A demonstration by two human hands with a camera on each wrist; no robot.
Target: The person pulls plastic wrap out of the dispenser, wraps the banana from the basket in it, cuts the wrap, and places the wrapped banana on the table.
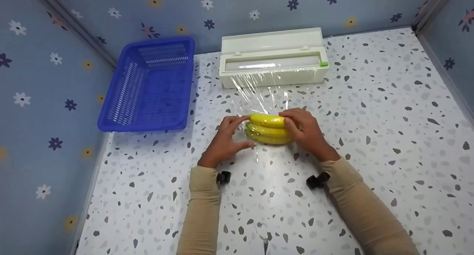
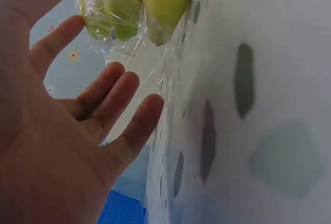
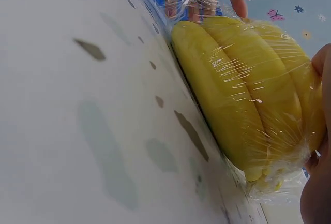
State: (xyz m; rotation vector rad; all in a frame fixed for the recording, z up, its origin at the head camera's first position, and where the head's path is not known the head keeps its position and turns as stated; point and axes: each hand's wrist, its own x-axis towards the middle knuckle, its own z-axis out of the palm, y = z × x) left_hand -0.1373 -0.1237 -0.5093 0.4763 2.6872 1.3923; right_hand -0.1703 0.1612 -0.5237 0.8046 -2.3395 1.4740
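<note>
A bunch of yellow bananas [image 1: 267, 131] lies on the speckled table, wrapped in clear cling film [image 3: 232, 74] that looks crinkled at both ends. My right hand [image 1: 306, 132] grips the bunch at its right end, thumb on top. At the other end is my left hand [image 1: 225, 141], its fingers spread and loose, with the index fingertip right at the upper banana. In the left wrist view the left palm [image 2: 57, 136] shows nothing held in it. A sheet of film [image 1: 255, 94] stretches from the bunch back to a white dispenser box [image 1: 274, 77].
The dispenser's lid [image 1: 272, 41] stands raised, with a film roll [image 1: 272, 63] inside and a green piece [image 1: 323, 64] at its right front corner. A blue slotted basket [image 1: 148, 128] sits at the back left. Flowered wall panels [image 1: 229, 10] enclose the table.
</note>
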